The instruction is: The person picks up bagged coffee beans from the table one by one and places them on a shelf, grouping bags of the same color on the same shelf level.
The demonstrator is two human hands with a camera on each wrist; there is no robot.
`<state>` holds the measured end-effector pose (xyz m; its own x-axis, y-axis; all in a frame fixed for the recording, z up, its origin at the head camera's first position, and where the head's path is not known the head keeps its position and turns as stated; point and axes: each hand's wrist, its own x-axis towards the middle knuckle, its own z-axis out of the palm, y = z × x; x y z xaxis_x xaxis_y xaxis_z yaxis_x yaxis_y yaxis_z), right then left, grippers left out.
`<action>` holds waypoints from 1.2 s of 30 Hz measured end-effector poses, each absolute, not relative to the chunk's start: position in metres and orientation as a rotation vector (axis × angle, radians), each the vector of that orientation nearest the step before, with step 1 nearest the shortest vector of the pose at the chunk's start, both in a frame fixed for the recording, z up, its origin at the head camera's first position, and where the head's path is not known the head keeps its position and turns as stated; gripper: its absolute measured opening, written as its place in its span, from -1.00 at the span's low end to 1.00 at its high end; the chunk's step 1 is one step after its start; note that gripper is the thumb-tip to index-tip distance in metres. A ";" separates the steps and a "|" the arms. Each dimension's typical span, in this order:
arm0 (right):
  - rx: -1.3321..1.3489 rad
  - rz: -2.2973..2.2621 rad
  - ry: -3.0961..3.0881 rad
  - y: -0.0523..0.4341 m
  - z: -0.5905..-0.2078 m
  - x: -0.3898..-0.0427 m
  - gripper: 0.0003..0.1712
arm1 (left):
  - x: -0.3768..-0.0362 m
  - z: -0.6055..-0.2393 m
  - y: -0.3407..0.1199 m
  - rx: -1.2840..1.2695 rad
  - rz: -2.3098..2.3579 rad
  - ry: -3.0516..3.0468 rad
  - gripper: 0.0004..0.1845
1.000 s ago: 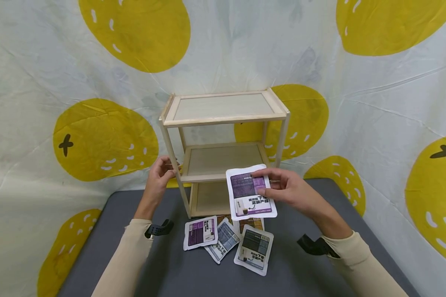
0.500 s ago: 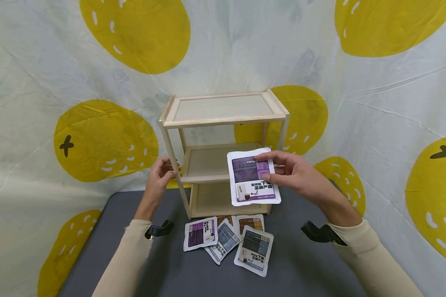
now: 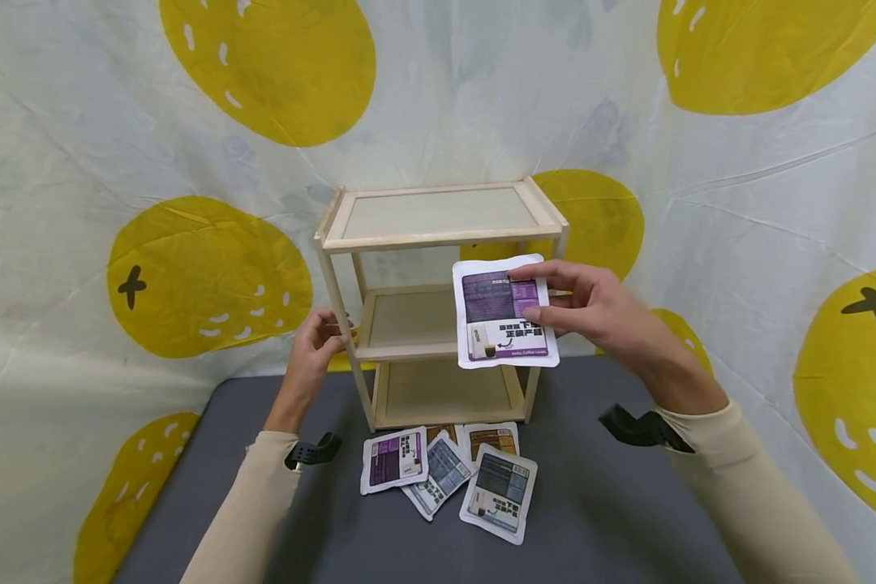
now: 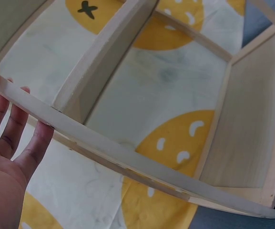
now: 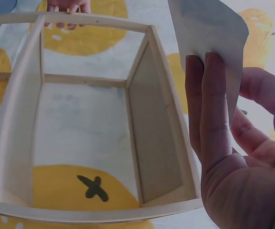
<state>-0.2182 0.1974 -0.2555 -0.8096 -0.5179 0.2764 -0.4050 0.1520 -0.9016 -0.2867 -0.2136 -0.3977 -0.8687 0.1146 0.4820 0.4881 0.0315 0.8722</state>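
My right hand (image 3: 599, 312) pinches a white and purple sachet (image 3: 492, 296) by its right edge, holding it up in front of the wooden shelf's middle level. In the right wrist view the sachet's pale face (image 5: 211, 28) lies against two straight fingers, the thumb on the other side. My left hand (image 3: 314, 345) grips the left front post of the three-tier wooden shelf (image 3: 438, 215). The left wrist view shows that hand's thumb and fingers (image 4: 35, 148) around the light wooden post (image 4: 113, 148).
In front of the shelf several sachets lie on the grey table (image 3: 321, 527): a purple one (image 3: 394, 460), a blue one (image 3: 438, 473), a dark grey one (image 3: 500, 493) and an orange-brown one (image 3: 492, 438), some overlapping. A cloth with yellow fruit prints (image 3: 208, 276) hangs behind.
My right hand has raised the purple sachet and shifted it slightly to the right. My left hand has stayed on the shelf post, and the sachets on the table have not moved.
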 end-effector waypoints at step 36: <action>-1.052 -1.931 2.134 0.208 -0.187 -0.282 -0.43 | -0.289 -0.399 -0.214 -0.617 -1.929 -2.027 -0.73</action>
